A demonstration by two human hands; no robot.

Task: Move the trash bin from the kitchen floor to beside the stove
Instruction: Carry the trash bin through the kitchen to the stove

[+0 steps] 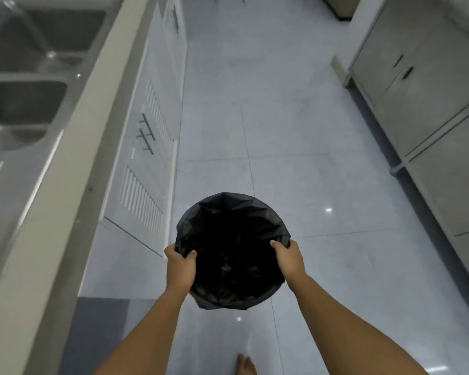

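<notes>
A round trash bin [232, 226] lined with a black plastic bag is held in front of me above the pale tiled floor, its dark mouth facing up. My left hand [179, 267] grips the rim on the left side, thumb inside the bag. On the opposite side, my right hand [290, 259] clasps the rim the same way. No stove is in view.
A steel double sink [25, 85] sits in the counter on the left, above white cabinet doors [146, 169] with bar handles. Steel cabinets [423, 85] line the right side. The tiled aisle [268, 117] runs ahead between them. A grey mat [100, 328] lies bottom left; my bare foot [245, 365] shows below.
</notes>
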